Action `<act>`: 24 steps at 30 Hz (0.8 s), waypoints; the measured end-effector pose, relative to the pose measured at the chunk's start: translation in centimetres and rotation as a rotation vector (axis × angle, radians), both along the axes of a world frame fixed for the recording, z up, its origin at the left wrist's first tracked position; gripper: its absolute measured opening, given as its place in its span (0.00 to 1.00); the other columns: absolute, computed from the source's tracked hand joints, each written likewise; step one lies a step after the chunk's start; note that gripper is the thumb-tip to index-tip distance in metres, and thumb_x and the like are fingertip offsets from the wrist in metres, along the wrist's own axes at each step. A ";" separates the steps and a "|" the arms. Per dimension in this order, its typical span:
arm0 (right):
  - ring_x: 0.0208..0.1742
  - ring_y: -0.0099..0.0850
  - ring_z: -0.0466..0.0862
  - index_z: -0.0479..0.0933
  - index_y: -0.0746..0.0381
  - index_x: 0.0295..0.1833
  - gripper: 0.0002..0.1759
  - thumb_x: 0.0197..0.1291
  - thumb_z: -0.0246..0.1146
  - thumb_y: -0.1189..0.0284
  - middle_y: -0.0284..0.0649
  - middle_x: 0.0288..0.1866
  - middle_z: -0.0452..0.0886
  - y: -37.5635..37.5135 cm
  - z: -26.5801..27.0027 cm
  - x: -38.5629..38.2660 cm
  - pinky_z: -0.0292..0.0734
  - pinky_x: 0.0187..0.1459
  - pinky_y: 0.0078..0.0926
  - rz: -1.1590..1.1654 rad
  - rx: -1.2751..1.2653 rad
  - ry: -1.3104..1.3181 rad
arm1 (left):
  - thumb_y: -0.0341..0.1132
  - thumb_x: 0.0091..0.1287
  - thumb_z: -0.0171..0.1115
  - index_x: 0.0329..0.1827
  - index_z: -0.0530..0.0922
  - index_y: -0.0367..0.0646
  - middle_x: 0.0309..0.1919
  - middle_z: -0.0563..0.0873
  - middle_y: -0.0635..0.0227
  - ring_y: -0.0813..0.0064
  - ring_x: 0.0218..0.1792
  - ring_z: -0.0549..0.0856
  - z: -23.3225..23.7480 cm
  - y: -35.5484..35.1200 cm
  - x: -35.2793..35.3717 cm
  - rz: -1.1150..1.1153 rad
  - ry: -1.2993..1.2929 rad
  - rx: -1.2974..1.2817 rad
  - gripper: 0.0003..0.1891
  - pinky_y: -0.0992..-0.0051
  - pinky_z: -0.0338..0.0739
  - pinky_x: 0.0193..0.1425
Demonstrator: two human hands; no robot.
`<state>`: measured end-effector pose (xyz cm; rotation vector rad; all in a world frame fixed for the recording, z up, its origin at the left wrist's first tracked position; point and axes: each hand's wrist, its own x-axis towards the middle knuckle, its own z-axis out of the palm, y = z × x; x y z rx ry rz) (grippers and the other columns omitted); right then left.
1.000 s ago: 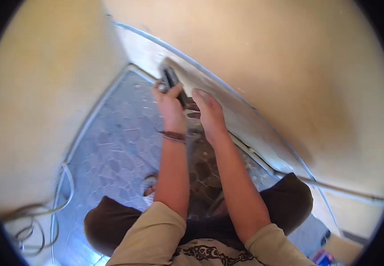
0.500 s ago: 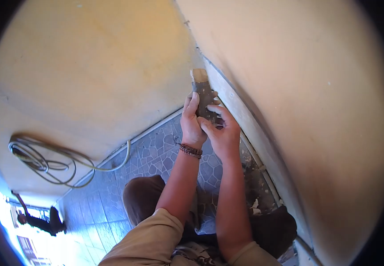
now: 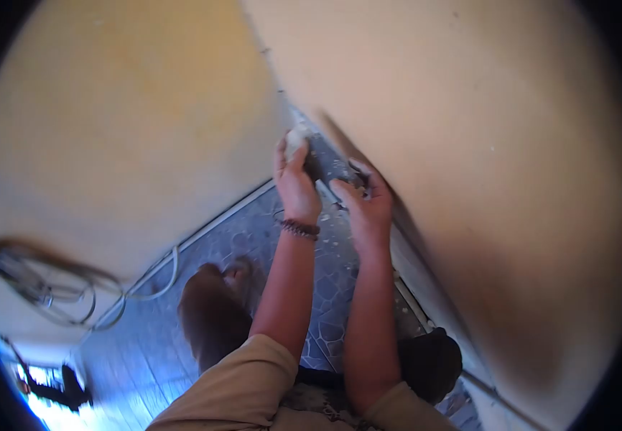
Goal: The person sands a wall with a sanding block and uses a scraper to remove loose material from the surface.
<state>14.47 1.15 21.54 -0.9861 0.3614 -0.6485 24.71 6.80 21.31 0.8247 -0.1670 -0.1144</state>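
Observation:
My left hand (image 3: 298, 188), with a braided bracelet (image 3: 299, 228) at its wrist, is closed around a whitish piece (image 3: 296, 141) near the corner of the walls. To its right, my right hand (image 3: 370, 210) has its fingers curled on something small and dark, too blurred to name. The two hands are apart. Behind and between them lie pale crumbs on the dark floor at the wall's foot.
A coiled hose (image 3: 52, 291) lies at the left by the yellowish wall (image 3: 131, 129). Patterned tiles (image 3: 210, 241) cover the floor below. Another person (image 3: 63, 391) is far off at the lower left. A second wall (image 3: 483, 187) rises on the right.
The dark block with a tan end, held between both hands before, no longer shows in that form. My hands have parted slightly, and the view has shifted, with the hose lower and further left.

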 end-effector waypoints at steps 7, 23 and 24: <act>0.43 0.22 0.79 0.71 0.66 0.60 0.28 0.53 0.71 0.78 0.37 0.44 0.79 4.5 -2.6 4.4 0.77 0.46 0.22 -0.466 -0.198 0.042 | 0.33 0.73 0.53 0.55 0.67 0.45 0.45 0.81 0.63 0.71 0.45 0.83 -5.8 2.1 1.0 -0.104 0.205 -0.199 0.11 0.70 0.79 0.46; 0.42 0.26 0.80 0.71 0.60 0.54 0.14 0.66 0.61 0.71 0.36 0.45 0.78 10.4 -9.7 2.1 0.77 0.42 0.24 -1.279 0.575 -0.214 | 0.21 0.55 0.66 0.55 0.75 0.34 0.34 0.83 0.70 0.80 0.33 0.82 -11.3 4.9 3.0 -1.362 0.085 0.453 0.22 0.81 0.76 0.36; 0.41 0.26 0.80 0.71 0.60 0.54 0.13 0.67 0.60 0.70 0.36 0.45 0.79 11.4 -10.1 1.8 0.78 0.42 0.25 -1.322 0.582 -0.235 | 0.21 0.55 0.66 0.55 0.75 0.34 0.33 0.83 0.69 0.80 0.32 0.82 -11.2 5.3 2.0 -1.481 0.065 0.553 0.22 0.81 0.76 0.35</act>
